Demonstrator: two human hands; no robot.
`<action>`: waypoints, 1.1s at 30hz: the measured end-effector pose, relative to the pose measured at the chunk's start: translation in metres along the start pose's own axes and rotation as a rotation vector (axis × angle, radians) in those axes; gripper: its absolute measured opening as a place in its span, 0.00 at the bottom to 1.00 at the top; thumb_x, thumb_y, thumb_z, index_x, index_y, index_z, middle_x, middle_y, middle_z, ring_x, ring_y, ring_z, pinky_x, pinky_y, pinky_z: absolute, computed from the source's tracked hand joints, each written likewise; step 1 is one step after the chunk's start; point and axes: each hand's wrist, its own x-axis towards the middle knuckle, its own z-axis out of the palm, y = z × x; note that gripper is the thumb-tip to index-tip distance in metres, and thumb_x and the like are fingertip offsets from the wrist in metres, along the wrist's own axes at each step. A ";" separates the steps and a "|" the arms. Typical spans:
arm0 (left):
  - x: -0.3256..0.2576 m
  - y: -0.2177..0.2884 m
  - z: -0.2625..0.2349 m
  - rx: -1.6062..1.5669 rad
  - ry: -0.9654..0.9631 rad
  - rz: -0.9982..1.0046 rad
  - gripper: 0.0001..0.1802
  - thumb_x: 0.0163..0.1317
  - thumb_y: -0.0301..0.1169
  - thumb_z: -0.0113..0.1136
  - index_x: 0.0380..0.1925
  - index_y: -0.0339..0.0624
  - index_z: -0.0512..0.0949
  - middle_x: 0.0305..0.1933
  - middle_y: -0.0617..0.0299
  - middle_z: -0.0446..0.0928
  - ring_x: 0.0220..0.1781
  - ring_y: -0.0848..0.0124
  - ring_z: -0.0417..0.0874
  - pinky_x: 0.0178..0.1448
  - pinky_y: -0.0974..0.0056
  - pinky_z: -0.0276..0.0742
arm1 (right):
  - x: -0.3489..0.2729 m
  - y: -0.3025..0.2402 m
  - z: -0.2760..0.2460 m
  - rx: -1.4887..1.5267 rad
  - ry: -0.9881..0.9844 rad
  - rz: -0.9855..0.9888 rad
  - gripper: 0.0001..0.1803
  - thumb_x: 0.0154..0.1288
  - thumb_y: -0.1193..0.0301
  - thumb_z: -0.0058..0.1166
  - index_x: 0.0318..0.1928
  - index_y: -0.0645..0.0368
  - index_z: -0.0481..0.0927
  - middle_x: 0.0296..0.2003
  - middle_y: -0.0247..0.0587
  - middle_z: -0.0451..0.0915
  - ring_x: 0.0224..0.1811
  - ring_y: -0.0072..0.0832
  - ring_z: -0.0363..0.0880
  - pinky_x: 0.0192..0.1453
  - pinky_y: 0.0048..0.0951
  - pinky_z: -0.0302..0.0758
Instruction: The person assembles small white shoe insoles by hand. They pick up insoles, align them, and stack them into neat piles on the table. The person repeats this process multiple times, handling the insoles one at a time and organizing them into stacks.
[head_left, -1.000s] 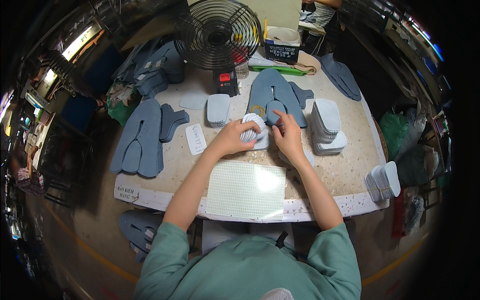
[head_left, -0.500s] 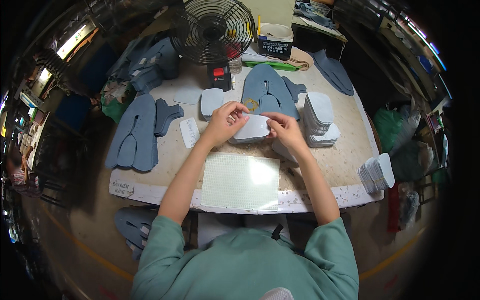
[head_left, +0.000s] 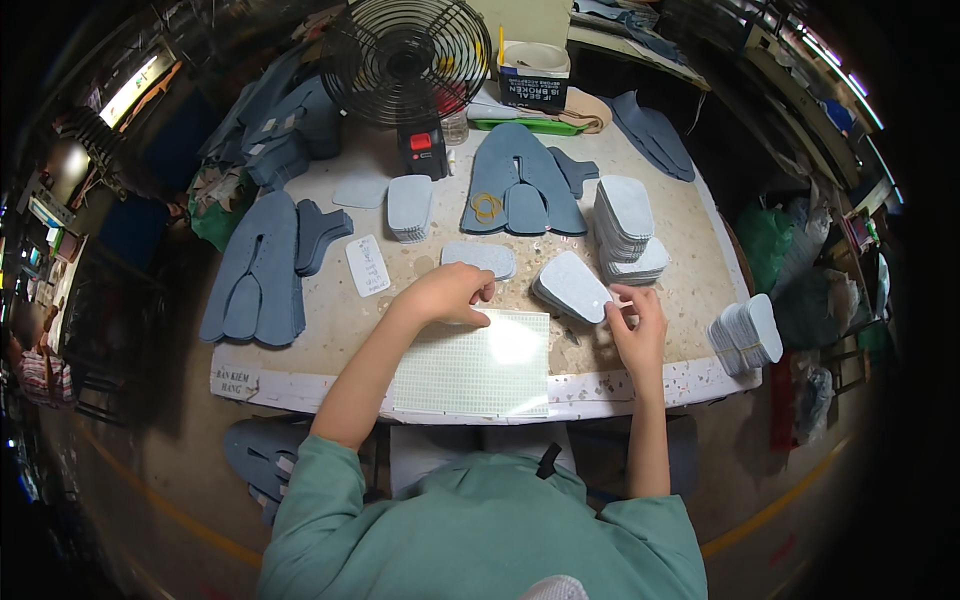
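My left hand (head_left: pixel 455 295) is over the upper part of a pale gridded sheet (head_left: pixel 470 370). Its thumb points down at the sheet, apart from the curled fingers, and nothing shows between them. Just beyond it lies a low stack of pale grey rounded pieces (head_left: pixel 480 259). My right hand (head_left: pixel 638 322) has its thumb and forefinger apart at the near right corner of another stack of pale tapered pieces (head_left: pixel 570 284); the fingertips seem to touch that corner. A small bright spot shows there, too small to make out.
Taller pale stacks (head_left: pixel 624 207) stand at the right, with a banded bundle (head_left: pixel 745 335) by the right edge. Blue-grey shoe-upper pieces (head_left: pixel 255 270) lie left, more (head_left: pixel 522 180) at the back under yellow rubber bands (head_left: pixel 486 207). A black fan (head_left: pixel 407 65) and a bucket (head_left: pixel 533 75) stand behind.
Both hands have left the middle stack. My left hand has come nearer, over the sheet; my right hand has moved right and nearer, uncovering the tapered stack. The view has shifted slightly.
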 end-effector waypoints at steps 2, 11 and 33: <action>0.001 0.001 0.003 0.075 0.008 0.034 0.20 0.45 0.35 0.74 0.35 0.39 0.77 0.29 0.60 0.78 0.32 0.64 0.79 0.39 0.62 0.75 | -0.009 -0.009 -0.004 -0.155 0.104 -0.141 0.10 0.64 0.74 0.58 0.44 0.64 0.82 0.36 0.44 0.83 0.28 0.25 0.82 0.32 0.26 0.78; 0.004 -0.004 0.004 0.042 -0.108 0.058 0.16 0.49 0.35 0.71 0.33 0.39 0.77 0.29 0.57 0.78 0.32 0.64 0.78 0.39 0.63 0.74 | -0.027 -0.021 0.029 -0.160 -0.297 -0.162 0.16 0.62 0.70 0.58 0.47 0.68 0.81 0.47 0.55 0.81 0.46 0.49 0.82 0.52 0.35 0.77; -0.010 -0.043 -0.033 -0.560 0.226 0.041 0.12 0.64 0.32 0.63 0.43 0.35 0.82 0.34 0.67 0.80 0.36 0.82 0.75 0.43 0.74 0.72 | 0.085 -0.070 0.105 0.116 -0.463 -0.383 0.09 0.59 0.73 0.61 0.40 0.60 0.86 0.32 0.47 0.85 0.31 0.35 0.85 0.40 0.32 0.79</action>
